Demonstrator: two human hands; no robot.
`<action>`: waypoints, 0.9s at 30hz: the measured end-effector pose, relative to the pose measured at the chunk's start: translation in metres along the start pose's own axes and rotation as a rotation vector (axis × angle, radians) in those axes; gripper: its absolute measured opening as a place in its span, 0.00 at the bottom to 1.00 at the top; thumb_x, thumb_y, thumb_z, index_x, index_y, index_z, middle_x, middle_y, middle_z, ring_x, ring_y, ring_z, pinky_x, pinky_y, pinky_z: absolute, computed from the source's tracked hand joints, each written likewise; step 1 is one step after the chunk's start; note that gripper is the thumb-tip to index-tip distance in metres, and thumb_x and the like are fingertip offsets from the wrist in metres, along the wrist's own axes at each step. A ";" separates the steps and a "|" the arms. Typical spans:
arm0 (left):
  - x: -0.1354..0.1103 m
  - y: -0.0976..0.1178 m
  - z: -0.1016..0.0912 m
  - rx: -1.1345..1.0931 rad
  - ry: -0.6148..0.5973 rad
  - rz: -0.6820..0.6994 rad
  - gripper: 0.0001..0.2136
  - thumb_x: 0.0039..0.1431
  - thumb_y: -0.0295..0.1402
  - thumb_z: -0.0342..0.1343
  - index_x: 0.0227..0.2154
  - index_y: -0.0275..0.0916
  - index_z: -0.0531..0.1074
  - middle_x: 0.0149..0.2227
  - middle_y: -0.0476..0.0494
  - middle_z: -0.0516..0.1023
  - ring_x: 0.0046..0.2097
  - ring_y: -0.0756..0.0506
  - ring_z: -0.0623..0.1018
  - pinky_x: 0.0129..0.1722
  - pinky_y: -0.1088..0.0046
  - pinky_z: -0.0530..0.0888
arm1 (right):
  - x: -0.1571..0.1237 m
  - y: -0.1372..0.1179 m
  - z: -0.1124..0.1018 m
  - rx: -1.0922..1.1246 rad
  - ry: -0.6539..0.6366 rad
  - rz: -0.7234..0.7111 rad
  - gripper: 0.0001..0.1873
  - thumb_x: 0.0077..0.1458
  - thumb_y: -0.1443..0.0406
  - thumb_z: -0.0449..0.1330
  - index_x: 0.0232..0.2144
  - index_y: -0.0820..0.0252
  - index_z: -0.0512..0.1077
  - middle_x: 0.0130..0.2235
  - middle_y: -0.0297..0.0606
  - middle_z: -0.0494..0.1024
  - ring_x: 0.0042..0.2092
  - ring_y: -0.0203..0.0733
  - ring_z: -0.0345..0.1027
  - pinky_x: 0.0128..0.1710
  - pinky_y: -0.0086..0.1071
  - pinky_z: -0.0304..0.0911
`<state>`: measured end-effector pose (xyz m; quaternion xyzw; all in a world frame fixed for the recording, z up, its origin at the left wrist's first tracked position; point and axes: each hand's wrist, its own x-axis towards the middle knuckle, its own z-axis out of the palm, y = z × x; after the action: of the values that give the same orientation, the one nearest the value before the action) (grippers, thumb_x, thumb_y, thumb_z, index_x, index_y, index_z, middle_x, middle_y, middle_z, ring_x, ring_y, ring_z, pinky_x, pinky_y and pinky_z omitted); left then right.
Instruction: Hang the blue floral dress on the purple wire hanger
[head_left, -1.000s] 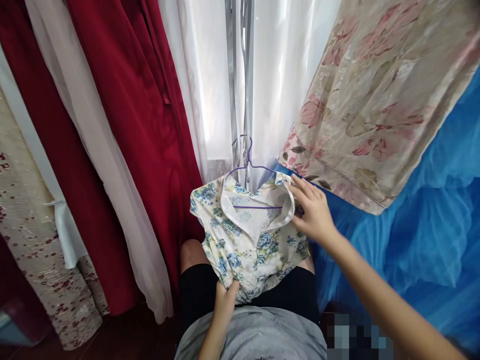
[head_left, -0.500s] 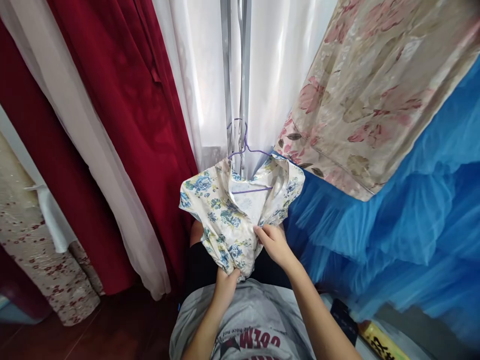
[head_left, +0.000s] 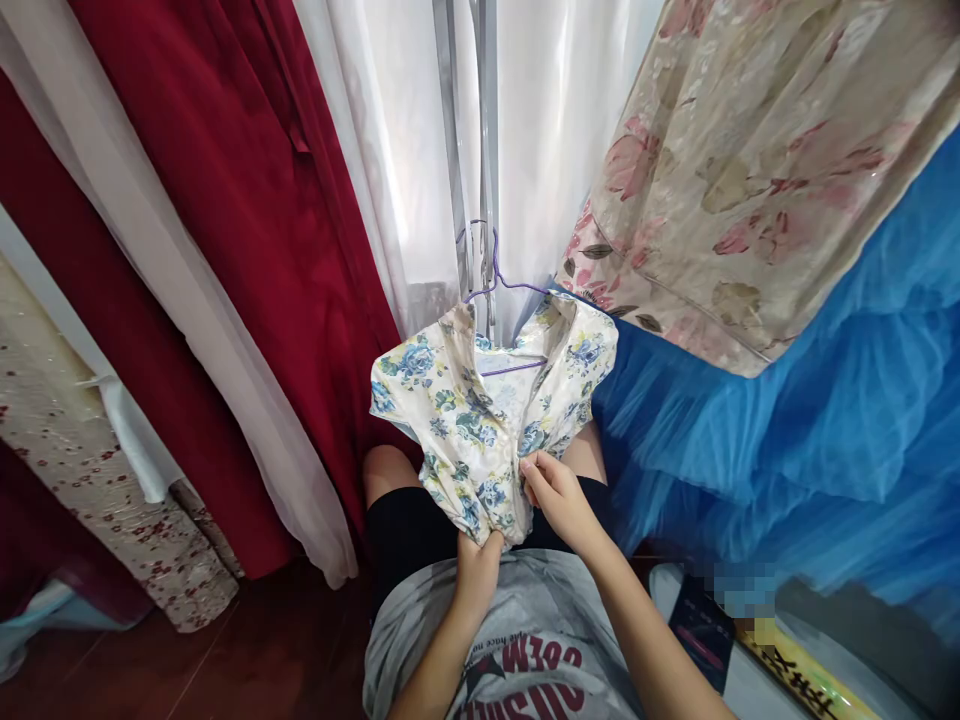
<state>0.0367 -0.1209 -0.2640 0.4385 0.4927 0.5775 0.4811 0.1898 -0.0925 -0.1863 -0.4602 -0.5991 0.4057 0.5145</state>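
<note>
A white blouse (head_left: pixel 469 430) with blue and yellow flowers hangs on a purple wire hanger (head_left: pixel 514 285) in front of my lap. Its neckline gapes in a V, with the hanger's bottom bar showing inside. My left hand (head_left: pixel 478 565) is closed round the bottom hem, low on the left side. On the front edge, to the right of the middle, my right hand (head_left: pixel 553 488) pinches the cloth between thumb and fingers. The bunched lower part of the blouse hides the fingertips of my left hand.
Red drapes (head_left: pixel 225 250) and a pale sheer cloth (head_left: pixel 172 290) hang on the left. White curtains (head_left: pixel 562 120) with grey strips are ahead. A floral cloth (head_left: pixel 750 200) and blue tulle (head_left: pixel 825 430) hang on the right. A yellow packet (head_left: pixel 806 675) lies at lower right.
My view has shifted slightly, so the blouse and both hands sit a little further right and higher. The front edges at the neckline lie closer together. Both hands keep their hold.
</note>
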 end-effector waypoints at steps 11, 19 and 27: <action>-0.006 -0.003 -0.002 0.031 0.039 0.045 0.23 0.47 0.31 0.62 0.49 0.39 0.76 0.52 0.37 0.81 0.66 0.34 0.69 0.70 0.59 0.60 | 0.017 0.015 0.008 0.064 0.064 0.055 0.18 0.60 0.48 0.59 0.29 0.54 0.64 0.18 0.28 0.66 0.21 0.38 0.58 0.24 0.32 0.50; 0.035 -0.017 -0.041 -0.179 0.494 0.026 0.16 0.51 0.33 0.58 0.45 0.38 0.72 0.50 0.37 0.79 0.56 0.35 0.77 0.60 0.56 0.70 | 0.004 -0.013 -0.006 0.456 -0.019 0.302 0.17 0.47 0.53 0.67 0.26 0.57 0.66 0.18 0.29 0.69 0.18 0.31 0.52 0.20 0.27 0.43; 0.018 0.038 -0.002 0.251 0.064 0.500 0.12 0.62 0.35 0.59 0.48 0.42 0.72 0.50 0.39 0.77 0.55 0.40 0.75 0.59 0.65 0.69 | -0.006 -0.018 0.013 0.435 -0.038 0.278 0.13 0.47 0.56 0.67 0.23 0.58 0.70 0.16 0.31 0.71 0.17 0.30 0.52 0.19 0.26 0.43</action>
<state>0.0276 -0.1054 -0.2261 0.5840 0.4520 0.6263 0.2497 0.1753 -0.1028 -0.1727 -0.4092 -0.4383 0.6003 0.5293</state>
